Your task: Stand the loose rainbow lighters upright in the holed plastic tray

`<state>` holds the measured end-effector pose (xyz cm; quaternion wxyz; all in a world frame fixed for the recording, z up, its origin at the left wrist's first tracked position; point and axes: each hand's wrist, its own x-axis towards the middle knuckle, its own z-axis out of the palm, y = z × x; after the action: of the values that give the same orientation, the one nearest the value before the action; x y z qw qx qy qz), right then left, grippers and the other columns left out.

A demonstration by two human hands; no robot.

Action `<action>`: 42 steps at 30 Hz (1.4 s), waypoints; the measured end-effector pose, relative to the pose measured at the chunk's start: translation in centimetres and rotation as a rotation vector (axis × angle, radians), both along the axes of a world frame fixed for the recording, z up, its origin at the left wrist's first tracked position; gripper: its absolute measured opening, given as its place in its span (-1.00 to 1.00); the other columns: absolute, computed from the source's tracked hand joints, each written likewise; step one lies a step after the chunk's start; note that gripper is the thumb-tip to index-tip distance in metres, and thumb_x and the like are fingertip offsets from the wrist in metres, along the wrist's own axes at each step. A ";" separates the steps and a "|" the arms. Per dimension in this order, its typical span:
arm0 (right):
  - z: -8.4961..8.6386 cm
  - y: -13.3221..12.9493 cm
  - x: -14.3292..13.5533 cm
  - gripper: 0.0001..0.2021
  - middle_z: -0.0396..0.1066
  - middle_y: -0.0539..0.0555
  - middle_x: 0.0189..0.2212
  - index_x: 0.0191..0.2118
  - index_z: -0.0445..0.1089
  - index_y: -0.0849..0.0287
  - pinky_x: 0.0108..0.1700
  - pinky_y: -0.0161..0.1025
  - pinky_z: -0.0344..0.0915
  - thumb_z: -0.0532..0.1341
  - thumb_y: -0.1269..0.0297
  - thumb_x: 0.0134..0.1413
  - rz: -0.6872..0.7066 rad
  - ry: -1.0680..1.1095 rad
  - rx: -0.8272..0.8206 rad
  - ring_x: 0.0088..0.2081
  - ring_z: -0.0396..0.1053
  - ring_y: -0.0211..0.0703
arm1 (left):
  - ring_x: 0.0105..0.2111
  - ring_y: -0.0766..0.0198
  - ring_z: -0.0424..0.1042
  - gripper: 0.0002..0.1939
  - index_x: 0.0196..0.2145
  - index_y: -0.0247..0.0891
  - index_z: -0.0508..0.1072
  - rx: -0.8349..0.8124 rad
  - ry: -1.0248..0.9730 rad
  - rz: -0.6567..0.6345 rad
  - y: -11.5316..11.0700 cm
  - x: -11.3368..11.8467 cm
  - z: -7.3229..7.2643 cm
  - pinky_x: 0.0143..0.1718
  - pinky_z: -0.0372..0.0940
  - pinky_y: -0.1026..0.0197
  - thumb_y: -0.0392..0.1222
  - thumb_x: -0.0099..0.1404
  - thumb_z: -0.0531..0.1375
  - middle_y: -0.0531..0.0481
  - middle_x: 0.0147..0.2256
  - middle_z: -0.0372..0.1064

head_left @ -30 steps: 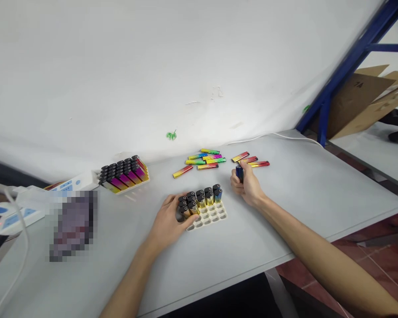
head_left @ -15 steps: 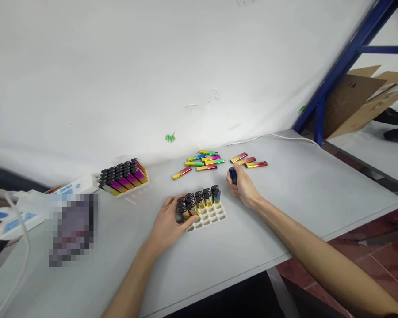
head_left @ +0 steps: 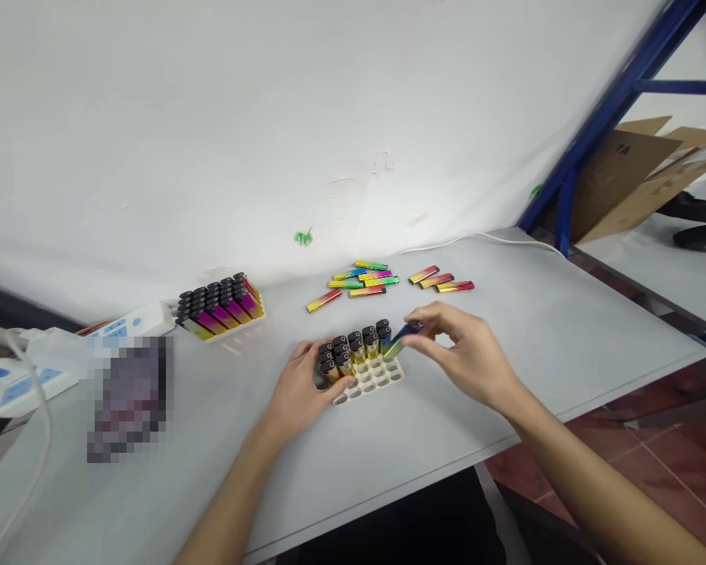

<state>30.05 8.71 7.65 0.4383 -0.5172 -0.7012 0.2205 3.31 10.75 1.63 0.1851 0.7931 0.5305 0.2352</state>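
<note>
At the left, a power strip (head_left: 121, 329) lies on the table (head_left: 535, 439), beside a full tray (head_left: 238, 333) of lighters. The left hand (head_left: 297, 384) curls its grip round the left end of a partly filled tray (head_left: 369, 395), whose upright lighters (head_left: 358, 351) stand in its back rows and left end. Behind are loose lighters (head_left: 346, 285). A blue lighter (head_left: 401, 339), tilted, its lower end at the tray's right side, is pinched between the right hand's (head_left: 471, 353) thumb and fingers. Farther right stands a cardboard box (head_left: 615, 188).
</note>
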 end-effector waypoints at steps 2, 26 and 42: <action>0.2 -0.5 -1.3 -0.76 0.50 0.02 -0.34 -0.12 0.45 0.07 -0.45 -0.31 0.31 0.30 0.11 0.14 0.048 -0.067 0.010 -0.39 0.42 -0.22 | 0.05 0.13 0.40 -0.43 0.14 -0.12 0.29 -0.003 -0.004 -0.008 -0.1 0.0 0.1 0.09 0.32 0.10 -0.01 0.21 0.29 -0.03 -0.01 0.37; -1.9 -0.6 -5.1 -0.90 0.53 0.01 -0.39 -0.19 0.38 0.03 -0.52 -0.27 -0.03 0.16 0.18 0.28 0.069 -0.593 0.101 -0.47 0.40 -0.18 | 0.07 0.09 0.36 -0.39 0.18 -0.09 0.22 -0.054 -0.066 -0.026 -0.6 -0.2 0.0 0.14 0.27 -0.03 -0.07 0.22 0.29 -0.08 0.03 0.32; 1.7 15.6 -4.5 -0.67 0.45 0.24 -0.16 -0.10 0.51 0.18 -0.14 -0.10 0.19 0.00 0.28 0.33 0.078 -0.724 0.089 -0.09 0.27 0.08 | 0.13 0.05 0.31 -0.30 0.21 -0.11 0.18 -0.077 -0.101 -0.054 -0.6 -0.3 0.0 0.18 0.22 -0.04 0.00 0.18 0.32 -0.12 0.10 0.28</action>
<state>25.57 24.28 9.33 0.1752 -0.5150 -0.8390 0.0091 3.02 10.15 1.65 0.2483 0.7866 0.5076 0.2490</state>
